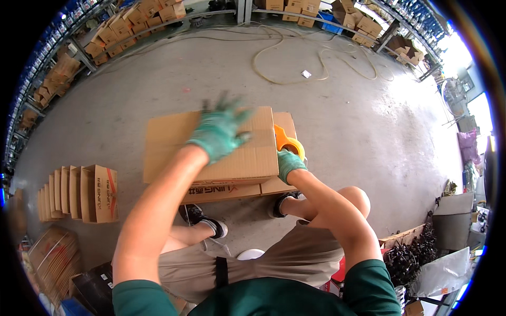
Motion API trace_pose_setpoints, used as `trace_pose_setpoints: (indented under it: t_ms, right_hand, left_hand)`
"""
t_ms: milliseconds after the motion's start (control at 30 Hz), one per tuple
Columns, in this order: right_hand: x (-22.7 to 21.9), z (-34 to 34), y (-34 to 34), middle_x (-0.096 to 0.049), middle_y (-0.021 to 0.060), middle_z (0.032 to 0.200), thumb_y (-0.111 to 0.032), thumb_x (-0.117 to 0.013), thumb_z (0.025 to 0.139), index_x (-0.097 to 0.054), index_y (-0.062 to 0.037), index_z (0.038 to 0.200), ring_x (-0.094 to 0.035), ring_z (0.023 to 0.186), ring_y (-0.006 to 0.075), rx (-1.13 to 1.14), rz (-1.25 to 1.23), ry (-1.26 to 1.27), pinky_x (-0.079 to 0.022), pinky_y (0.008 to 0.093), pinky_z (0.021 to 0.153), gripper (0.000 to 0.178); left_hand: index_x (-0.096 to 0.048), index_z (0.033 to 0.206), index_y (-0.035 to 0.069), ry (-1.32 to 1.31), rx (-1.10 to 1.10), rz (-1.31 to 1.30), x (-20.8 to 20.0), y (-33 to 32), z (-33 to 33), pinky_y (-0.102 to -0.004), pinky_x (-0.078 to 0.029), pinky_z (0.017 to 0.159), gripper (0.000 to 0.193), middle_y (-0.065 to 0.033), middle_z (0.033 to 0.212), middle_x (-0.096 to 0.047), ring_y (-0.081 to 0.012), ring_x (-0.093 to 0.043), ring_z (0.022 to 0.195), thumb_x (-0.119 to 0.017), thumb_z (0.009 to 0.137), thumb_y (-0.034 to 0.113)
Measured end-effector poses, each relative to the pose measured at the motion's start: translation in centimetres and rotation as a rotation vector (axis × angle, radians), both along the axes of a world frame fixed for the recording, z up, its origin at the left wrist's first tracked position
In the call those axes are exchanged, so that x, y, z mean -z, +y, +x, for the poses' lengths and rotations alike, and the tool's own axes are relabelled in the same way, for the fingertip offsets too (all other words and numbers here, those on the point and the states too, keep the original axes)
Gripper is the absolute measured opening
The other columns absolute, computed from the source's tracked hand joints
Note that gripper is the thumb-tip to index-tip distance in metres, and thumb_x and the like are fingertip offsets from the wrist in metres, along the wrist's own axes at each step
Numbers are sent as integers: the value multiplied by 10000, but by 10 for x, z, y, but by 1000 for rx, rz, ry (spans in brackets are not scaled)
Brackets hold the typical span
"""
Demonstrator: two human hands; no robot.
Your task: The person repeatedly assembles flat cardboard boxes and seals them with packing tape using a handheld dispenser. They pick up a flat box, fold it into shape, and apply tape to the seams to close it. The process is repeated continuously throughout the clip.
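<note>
A brown cardboard box (168, 142) stands on the concrete floor in front of my knees, its top flaps folded down. My left hand (219, 129), in a green glove, lies spread and blurred on the top flap near its right half. My right hand (289, 163), also gloved, grips an orange tape dispenser (287, 142) with a yellowish tape roll at the box's right edge. A second flap (287, 124) shows behind the dispenser.
A row of flattened and folded cartons (79, 192) stands at my left. Shelves with small cartons (126, 23) line the back. A pale hose (316, 58) curls on the floor beyond. Black parts and bags (416, 253) lie at right.
</note>
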State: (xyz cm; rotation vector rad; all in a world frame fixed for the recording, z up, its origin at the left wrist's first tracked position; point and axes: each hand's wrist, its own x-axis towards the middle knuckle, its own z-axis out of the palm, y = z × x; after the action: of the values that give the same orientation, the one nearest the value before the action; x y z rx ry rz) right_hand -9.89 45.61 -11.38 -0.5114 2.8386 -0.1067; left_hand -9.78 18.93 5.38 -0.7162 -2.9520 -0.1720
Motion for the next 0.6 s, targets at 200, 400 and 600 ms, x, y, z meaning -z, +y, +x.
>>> trace_pose_setpoints:
  t_ms: [200,400,600]
  right_hand:
    - [-151,19,-30,-698,230,1068,-284,-571,977,-620,-81,1249,-668,984,413,331,-938,-46,-540,462,837,342]
    - [-96,16,-16,-695,222,1005,-353,-502,1028,-622,-42,1165,-640,878,454,-172,-451,289,-506,513,763,360]
    - [-190,63,-44,-555,75,1311,-62,-558,937,-356,-69,1477,-543,1162,170,-11,-1292,-368,-521,307,865,577]
  left_hand:
    - [-213,1594,129,-178,-735,336,1,-133,64,-535,-311,1174,972,-177,1586,-353,-362,-343,1458,-628,882,643]
    - [-334,1519,-40,-506,-759,747,19,-172,64,-420,-454,1053,946,-258,1434,-537,-355,-549,1288,-544,931,672]
    - [-500,1331,1,-253,-729,1472,-13,-219,114,-462,-476,1001,986,-163,1247,-554,-293,-567,1124,-297,890,860]
